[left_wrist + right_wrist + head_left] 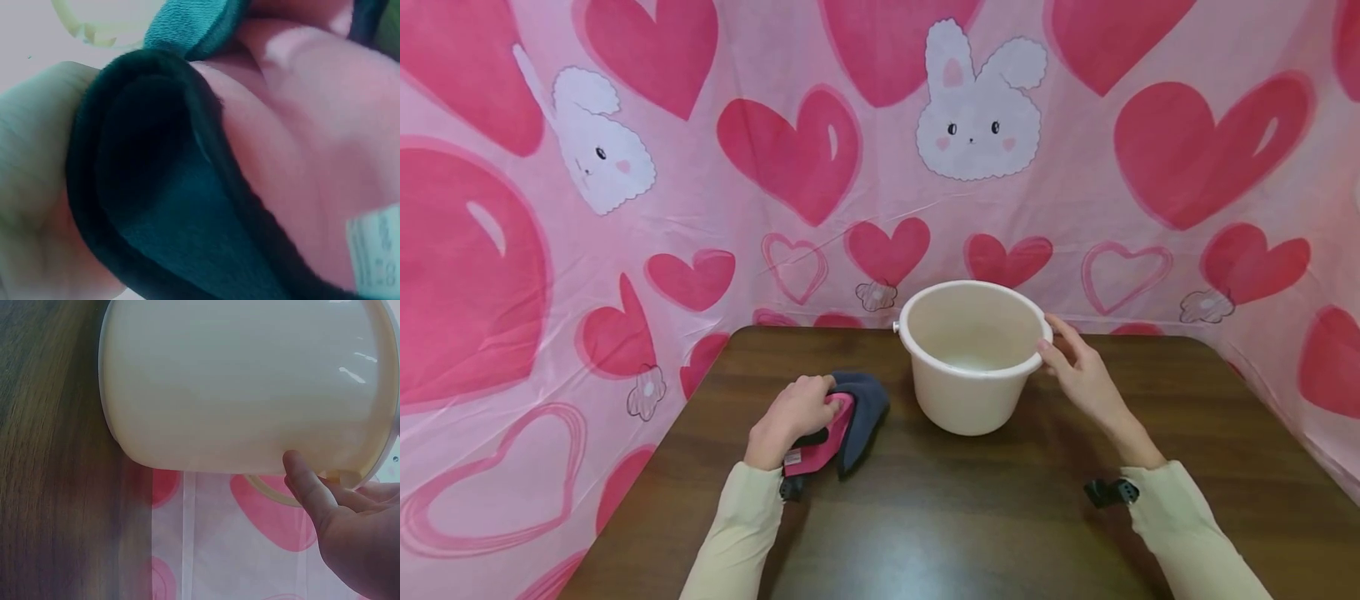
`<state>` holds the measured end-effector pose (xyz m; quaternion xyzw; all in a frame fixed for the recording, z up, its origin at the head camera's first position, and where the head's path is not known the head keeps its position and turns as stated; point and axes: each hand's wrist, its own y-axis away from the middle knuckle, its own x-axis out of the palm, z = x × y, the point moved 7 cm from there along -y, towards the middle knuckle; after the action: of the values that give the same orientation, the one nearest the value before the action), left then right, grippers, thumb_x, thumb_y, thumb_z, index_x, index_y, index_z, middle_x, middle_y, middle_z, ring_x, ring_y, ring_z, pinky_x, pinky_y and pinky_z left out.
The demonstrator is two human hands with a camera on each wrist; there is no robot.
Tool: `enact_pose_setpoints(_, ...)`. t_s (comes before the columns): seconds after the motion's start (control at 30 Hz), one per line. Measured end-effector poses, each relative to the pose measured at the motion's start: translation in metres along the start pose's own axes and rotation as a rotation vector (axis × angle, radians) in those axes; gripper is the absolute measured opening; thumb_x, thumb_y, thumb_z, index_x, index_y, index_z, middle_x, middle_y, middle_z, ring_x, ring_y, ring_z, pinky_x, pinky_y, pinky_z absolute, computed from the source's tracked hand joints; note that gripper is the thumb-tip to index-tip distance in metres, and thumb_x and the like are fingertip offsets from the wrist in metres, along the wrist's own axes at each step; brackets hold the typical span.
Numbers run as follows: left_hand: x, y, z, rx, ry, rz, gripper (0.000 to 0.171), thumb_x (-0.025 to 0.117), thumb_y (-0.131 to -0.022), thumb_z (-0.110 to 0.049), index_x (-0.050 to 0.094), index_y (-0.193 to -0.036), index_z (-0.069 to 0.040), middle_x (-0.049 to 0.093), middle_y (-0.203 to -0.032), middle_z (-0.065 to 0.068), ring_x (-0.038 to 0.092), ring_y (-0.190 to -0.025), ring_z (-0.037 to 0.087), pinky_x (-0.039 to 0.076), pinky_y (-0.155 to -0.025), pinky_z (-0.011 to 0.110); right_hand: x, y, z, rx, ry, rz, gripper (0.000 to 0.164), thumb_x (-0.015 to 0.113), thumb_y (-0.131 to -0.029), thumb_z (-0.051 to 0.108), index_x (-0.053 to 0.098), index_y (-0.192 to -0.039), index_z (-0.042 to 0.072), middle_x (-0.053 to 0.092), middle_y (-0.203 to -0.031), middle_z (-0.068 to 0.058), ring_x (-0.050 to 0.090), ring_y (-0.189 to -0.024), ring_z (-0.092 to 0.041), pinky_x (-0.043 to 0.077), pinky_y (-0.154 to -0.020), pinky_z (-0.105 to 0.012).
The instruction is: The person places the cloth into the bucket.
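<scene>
On the right, my right hand (1092, 379) holds the side of a cream-white bucket (970, 400) at its rim, thumb on the near side and fingers toward the back. In the right wrist view, the bucket wall (237, 394) is smooth and glossy, with the hand (356, 531) at its rim. The inside of the bucket shows nothing in it. To the left, my left hand (793, 417) grips a soft pink and dark blue cloth item (865, 417) over the table. The left wrist view shows its dark-edged opening, pink fabric (300, 125) and a white label (378, 250).
A dark brown wooden table (955, 517) lies under both hands. Pink cloth (865, 183) printed with hearts and rabbits hangs close behind the table and along its left side. A small knob (896, 327) sticks out from the bucket's left rim.
</scene>
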<state>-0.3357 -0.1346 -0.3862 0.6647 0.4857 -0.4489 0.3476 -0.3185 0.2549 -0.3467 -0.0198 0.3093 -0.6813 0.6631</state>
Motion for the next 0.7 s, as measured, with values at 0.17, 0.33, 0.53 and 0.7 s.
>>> enact_pose_setpoints(0.17,-0.010,0.001,-0.002,0.014,-0.007,-0.084,0.036,0.067,-0.091,-0.028,0.064,-0.119,-0.005,0.067,-0.089,0.008,0.060,-0.076,0.021,0.055,-0.083,0.045,0.001,0.001,-0.001,-0.009,-0.015,0.003,0.055,0.052,-0.101,0.012,0.032,-0.151,0.002,0.055,-0.125,-0.036,0.060,-0.087,0.012,0.055,-0.071,-0.013)
enact_pose_setpoints(0.33,-0.018,0.003,-0.004,0.017,0.027,-0.161,0.028,0.067,-0.090,-0.027,0.065,-0.109,-0.006,0.053,-0.064,0.003,0.053,-0.058,0.017,0.049,-0.062,0.033,0.003,0.000,-0.001,-0.015,-0.042,0.013,0.055,0.052,-0.101,0.011,0.032,-0.151,0.001,0.054,-0.124,-0.039,0.060,-0.088,0.012,0.055,-0.071,-0.013)
enact_pose_setpoints(0.53,-0.026,0.004,-0.010,0.049,0.067,-0.275,0.025,0.064,-0.091,-0.025,0.064,-0.107,-0.006,0.048,-0.061,0.003,0.050,-0.054,0.016,0.041,-0.054,0.028,0.004,0.000,-0.002,-0.022,-0.068,0.012,0.055,0.052,-0.101,0.010,0.032,-0.151,0.001,0.055,-0.123,-0.040,0.062,-0.088,0.010,0.055,-0.071,-0.014)
enact_pose_setpoints(0.7,-0.035,0.004,-0.011,0.049,0.108,-0.406,0.026,0.063,-0.090,-0.025,0.064,-0.107,-0.004,0.053,-0.063,0.005,0.051,-0.055,0.018,0.044,-0.054,0.029,0.002,0.001,-0.002,-0.011,-0.045,0.001,0.054,0.052,-0.101,0.011,0.033,-0.151,0.002,0.057,-0.122,-0.032,0.062,-0.089,0.009,0.056,-0.071,-0.015)
